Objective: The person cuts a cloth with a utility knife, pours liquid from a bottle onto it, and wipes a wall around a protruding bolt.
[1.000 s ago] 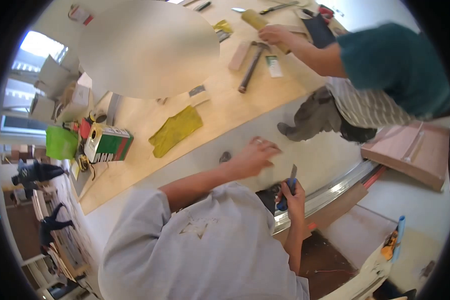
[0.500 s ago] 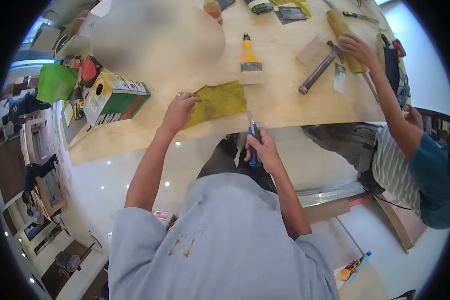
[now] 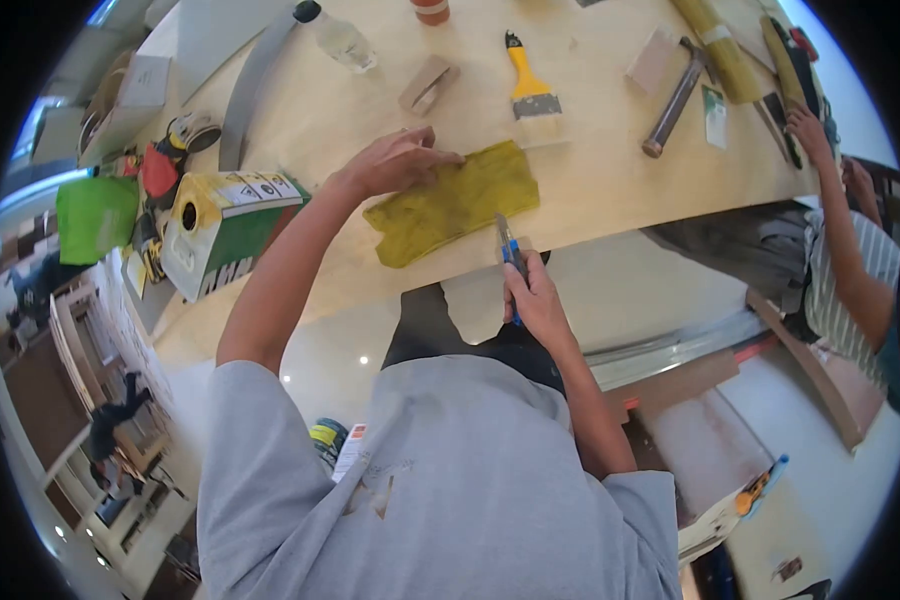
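Observation:
A mustard-yellow sheet with an uneven left edge lies flat near the front edge of the wooden table. My left hand is over its upper left part, palm down, with the index finger stretched out across it and the fingers open. In my right hand is a blue utility knife, gripped by its handle. The blade is out and points up and away from me, its tip overlapping the sheet's lower edge in this view.
A paintbrush and a hammer lie beyond the sheet. To the left stands a green-and-white metal can; a plastic bottle lies farther back. A co-worker's hand is at the table's right end.
My left hand has moved from the sheet's left edge onto its upper part. The knife tip has come up to the sheet. The co-worker's hand has left the yellow roll.

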